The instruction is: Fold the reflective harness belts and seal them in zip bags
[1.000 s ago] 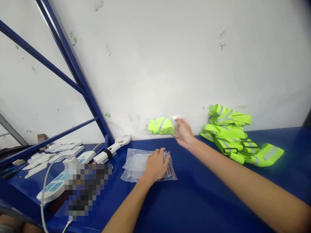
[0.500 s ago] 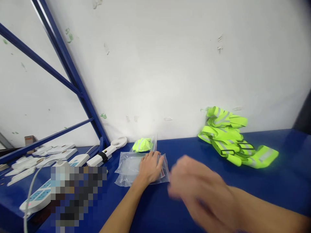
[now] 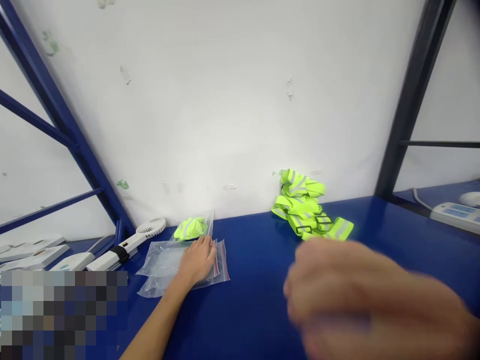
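Observation:
My left hand lies palm down on clear zip bags, its fingers resting over the plastic near the red-striped seal. Just behind these bags, a bundle of neon yellow reflective strap sits in a clear bag against the wall. My right hand is raised in the foreground, large and blurred, with its fingers curled in. Whatever it may hold is hidden. Beyond it, a loose heap of neon yellow reflective straps with black buckles lies on the table, partly covered by that hand.
The blue table meets a white wall. A white handheld fan lies left of the bags, near white boxes and a blue frame post. On the right stand a dark post and a power strip.
The camera view has swung to the right, so the table's things appear further left. My right hand has come nearer the camera and right. My left hand stays on the bags.

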The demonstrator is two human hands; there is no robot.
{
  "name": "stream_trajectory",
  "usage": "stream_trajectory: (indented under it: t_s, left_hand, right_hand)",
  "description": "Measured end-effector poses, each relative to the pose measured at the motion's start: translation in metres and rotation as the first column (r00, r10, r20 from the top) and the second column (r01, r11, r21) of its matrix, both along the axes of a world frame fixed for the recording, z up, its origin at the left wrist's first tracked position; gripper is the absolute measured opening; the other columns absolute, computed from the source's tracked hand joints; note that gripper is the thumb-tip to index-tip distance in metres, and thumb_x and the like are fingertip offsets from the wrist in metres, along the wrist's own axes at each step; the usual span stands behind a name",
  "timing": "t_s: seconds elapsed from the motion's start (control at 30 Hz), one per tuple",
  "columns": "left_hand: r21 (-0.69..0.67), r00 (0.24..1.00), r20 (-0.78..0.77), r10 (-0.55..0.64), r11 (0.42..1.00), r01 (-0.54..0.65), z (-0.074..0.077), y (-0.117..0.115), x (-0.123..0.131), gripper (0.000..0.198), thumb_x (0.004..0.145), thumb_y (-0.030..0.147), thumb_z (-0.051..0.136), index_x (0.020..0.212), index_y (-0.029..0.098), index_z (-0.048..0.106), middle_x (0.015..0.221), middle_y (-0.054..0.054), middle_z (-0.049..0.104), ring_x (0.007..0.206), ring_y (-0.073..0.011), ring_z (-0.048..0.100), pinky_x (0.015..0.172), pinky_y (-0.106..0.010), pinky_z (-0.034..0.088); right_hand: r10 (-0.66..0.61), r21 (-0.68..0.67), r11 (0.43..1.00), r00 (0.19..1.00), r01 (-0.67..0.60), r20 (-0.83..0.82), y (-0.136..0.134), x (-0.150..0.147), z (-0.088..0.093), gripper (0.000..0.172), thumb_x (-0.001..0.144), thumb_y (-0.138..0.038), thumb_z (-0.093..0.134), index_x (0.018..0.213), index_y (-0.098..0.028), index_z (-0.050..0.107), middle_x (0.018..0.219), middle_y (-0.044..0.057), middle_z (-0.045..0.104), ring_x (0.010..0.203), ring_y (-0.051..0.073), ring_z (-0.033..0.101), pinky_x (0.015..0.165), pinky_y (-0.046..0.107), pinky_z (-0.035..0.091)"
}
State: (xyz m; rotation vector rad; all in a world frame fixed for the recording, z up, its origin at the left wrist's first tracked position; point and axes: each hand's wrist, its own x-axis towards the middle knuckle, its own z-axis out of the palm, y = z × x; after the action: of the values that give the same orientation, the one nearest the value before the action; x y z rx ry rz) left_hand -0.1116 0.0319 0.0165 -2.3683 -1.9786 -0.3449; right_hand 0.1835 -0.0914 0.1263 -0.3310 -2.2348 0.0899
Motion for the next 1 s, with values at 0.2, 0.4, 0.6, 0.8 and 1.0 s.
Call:
stream_trajectory:
  t_s: [0.2,0.4,0.6,0.8,1.0]
  left_hand:
    - [0.122,0.994,-0.052,0.093,0.989,-0.086,0.006,-0.005,0.001,0.029,0.094,0.038,0.032,0.095,0.019,0.054,0.097,-0.009,0.066,0.089,-0.0268,0.063,0.072,-0.035,0.041]
    - [0.302,0.987,-0.006,0.163,0.941,-0.154,0.019,-0.007,-0.007,0.032,0.096,0.039,0.030,0.091,0.022,0.056,0.086,-0.006,0.068,0.075,-0.0245,0.063,0.064,-0.032,0.039]
    - [0.588,0.999,0.040,-0.004,0.809,-0.020,0.031,-0.016,-0.008,0.021,0.094,0.031,0.039,0.098,0.020,0.057,0.094,-0.006,0.068,0.088,-0.0244,0.062,0.080,-0.036,0.042]
    - [0.620,0.938,0.009,-0.346,0.738,0.266,0.027,-0.033,0.033,0.020,0.089,0.022,0.045,0.105,0.019,0.056,0.109,-0.008,0.065,0.103,-0.0230,0.058,0.097,-0.041,0.038]
    - [0.371,0.958,0.068,-0.280,0.898,0.236,0.001,-0.040,0.066,0.025,0.090,0.032,0.045,0.110,0.023,0.057,0.115,-0.006,0.063,0.109,-0.0249,0.056,0.107,-0.050,0.030]
  right_hand:
    - [-0.638,-0.017,0.766,0.757,0.642,-0.141,0.134,0.051,0.015,0.016,0.084,-0.020,0.047,0.086,-0.022,0.064,0.071,0.001,0.067,0.065,0.019,0.065,0.065,0.031,0.051]
    - [-0.836,-0.272,0.413,0.481,0.869,0.265,0.253,0.127,-0.025,0.076,0.070,-0.043,0.065,0.138,-0.016,0.044,0.135,0.019,0.052,0.118,0.039,0.053,0.093,0.047,0.046]
    - [-0.794,-0.418,0.402,0.537,0.815,0.285,0.274,0.147,-0.050,0.072,0.069,-0.052,0.065,0.128,-0.013,0.054,0.134,0.017,0.056,0.116,0.036,0.056,0.088,0.040,0.048]
    - [-0.861,-0.377,0.446,0.504,0.812,0.067,0.252,0.124,-0.025,0.041,0.076,-0.044,0.062,0.108,-0.019,0.061,0.095,0.008,0.069,0.067,0.022,0.061,0.063,0.034,0.046]
    - [-0.677,-0.200,0.692,0.527,0.694,-0.513,0.208,0.072,0.037,0.025,0.077,-0.037,0.067,0.097,-0.024,0.060,0.093,0.005,0.065,0.079,0.021,0.056,0.069,0.031,0.044]
